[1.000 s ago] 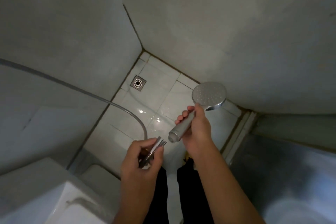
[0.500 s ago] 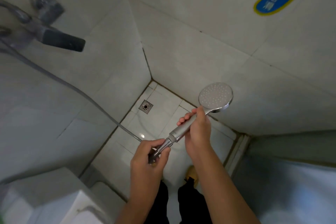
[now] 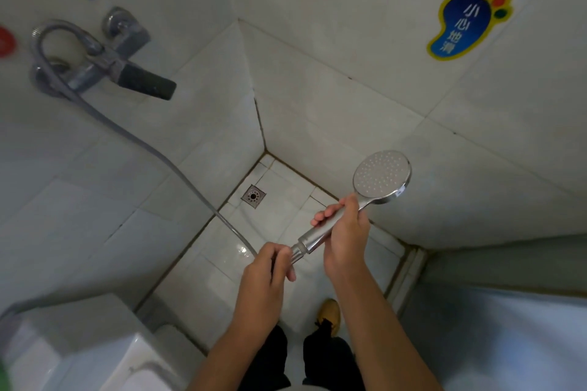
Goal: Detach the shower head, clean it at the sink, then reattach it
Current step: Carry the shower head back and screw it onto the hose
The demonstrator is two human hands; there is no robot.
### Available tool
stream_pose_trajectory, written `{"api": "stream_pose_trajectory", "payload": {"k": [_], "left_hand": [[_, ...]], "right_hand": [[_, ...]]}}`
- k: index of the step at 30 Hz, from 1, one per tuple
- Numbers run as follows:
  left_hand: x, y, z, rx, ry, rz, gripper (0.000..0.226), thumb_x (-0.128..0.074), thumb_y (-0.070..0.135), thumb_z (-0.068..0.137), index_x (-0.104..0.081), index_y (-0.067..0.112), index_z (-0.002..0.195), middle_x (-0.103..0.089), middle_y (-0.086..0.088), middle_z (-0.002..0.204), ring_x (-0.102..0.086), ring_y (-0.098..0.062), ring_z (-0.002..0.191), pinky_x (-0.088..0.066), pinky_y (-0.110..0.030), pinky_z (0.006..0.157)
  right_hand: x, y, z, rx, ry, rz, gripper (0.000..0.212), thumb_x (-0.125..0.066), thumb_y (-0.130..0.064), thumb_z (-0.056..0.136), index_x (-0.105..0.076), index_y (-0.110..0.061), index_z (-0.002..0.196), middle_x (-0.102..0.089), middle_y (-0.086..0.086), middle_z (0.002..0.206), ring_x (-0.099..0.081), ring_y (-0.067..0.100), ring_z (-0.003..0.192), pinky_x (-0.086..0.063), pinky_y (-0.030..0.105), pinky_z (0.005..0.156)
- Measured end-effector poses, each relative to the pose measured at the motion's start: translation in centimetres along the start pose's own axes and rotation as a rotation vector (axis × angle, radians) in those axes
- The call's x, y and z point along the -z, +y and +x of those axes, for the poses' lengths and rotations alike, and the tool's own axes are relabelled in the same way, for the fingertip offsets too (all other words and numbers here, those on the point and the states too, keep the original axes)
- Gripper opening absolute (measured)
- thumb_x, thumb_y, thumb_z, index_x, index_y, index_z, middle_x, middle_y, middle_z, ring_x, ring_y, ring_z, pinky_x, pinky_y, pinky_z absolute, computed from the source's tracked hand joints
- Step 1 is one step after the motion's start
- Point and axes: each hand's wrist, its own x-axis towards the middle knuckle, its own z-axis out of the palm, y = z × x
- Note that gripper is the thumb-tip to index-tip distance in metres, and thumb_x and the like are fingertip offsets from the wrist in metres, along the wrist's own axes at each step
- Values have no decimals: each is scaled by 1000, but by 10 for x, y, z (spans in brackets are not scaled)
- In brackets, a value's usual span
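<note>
Shower head (image 3: pixel 381 176): your right hand (image 3: pixel 346 241) wraps its handle, axis running down-left to the hose (image 3: pixel 143 143) nut your left hand (image 3: pixel 270 267) pinches, ends meeting.

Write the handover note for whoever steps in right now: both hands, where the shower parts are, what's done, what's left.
Left hand: pinches the hose end nut at the base of the handle.
Right hand: grips the shower head by its handle, spray face up.
Hose runs from the wall faucet down to the left hand.
Done: nut and handle end are brought together.
Left: whether the thread is tight cannot be told; screw it fully home, then hang the head up.
</note>
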Motion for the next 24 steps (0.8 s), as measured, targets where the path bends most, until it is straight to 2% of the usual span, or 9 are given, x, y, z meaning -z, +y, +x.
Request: {"api": "stream_pose_trajectory", "payload": {"k": [2,4,6,8,11,15,21,24], "left_hand": [[2,1,1,30,-42,0,24,-41,32,101,-57,24,85,-60,4,66,-50,-9,55,-42,-25,56],[4,3,0,56,-100,-25,8,-51,34,96,-54,26,97,-63,0,71,-57,-12,60,-48,-26,58],[6,2,-2,67,-131,-29,19,-63,29,91,-49,26,102,-65,-1,78,-61,-11,65,-51,-23,58],[7,-1,-3,48,-113,-10,19,-65,25,90,-51,23,101,-66,2,79,-63,-7,69,-53,-21,61],[6,-3,-4,42,-86,4,10,-58,33,93,-57,23,96,-67,3,73,-60,-5,61,-48,-19,57],[1,-5,-4,49,-97,43,26,-44,38,99,-61,24,85,-64,0,64,-55,-10,54,-46,-25,55],[-1,-3,-5,30,-120,52,23,-39,37,101,-58,25,94,-59,-7,68,-49,-7,55,-43,-30,52],[3,-3,-4,53,-121,44,31,-32,29,104,-58,23,87,-55,0,65,-49,-3,55,-39,-20,53]], "right_hand": [[0,2,-2,6,5,-12,13,-47,-21,101,-48,-11,94,-48,6,62,-54,20,50,-51,34,53],[-1,4,-5,3,7,-12,14,-47,-21,102,-48,-11,93,-48,6,61,-54,19,50,-51,33,52],[-2,4,-7,-2,12,-3,13,-46,-20,102,-48,-11,93,-48,6,61,-53,19,50,-50,32,51],[-2,5,-8,-8,18,4,12,-46,-18,101,-48,-10,93,-48,5,60,-52,18,50,-50,32,50],[-1,7,-8,-20,26,-1,8,-45,-16,100,-48,-10,96,-48,5,60,-53,19,49,-50,32,51],[1,8,-9,-29,38,6,7,-46,-17,100,-48,-11,96,-47,6,60,-52,19,49,-50,32,50],[3,9,-11,-34,42,14,10,-45,-17,101,-47,-11,93,-46,8,63,-52,20,50,-50,33,51],[3,9,-10,-20,33,-19,12,-46,-19,101,-49,-10,94,-48,8,61,-53,21,50,-51,35,52]]}}
